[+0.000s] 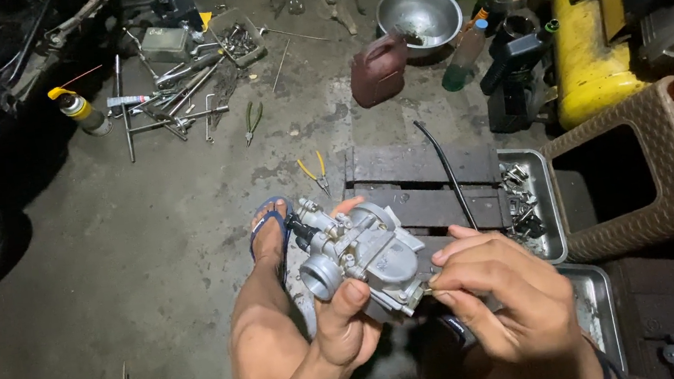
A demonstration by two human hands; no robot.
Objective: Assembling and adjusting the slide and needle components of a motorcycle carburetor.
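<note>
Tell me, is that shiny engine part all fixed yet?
Not yet, it seems. Done: the carburetor is off the machine and held over the floor. In hand: the left hand grips it while the right hand pinches something small at its side. Left: loose metal bits sit in the metal tray, and wrenches lie scattered, so work looks unfinished.

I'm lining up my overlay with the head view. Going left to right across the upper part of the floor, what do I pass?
Yellow-capped spray can → scattered metal tools → green-handled pliers → dark red jug → steel bowl → yellow tank.
</note>
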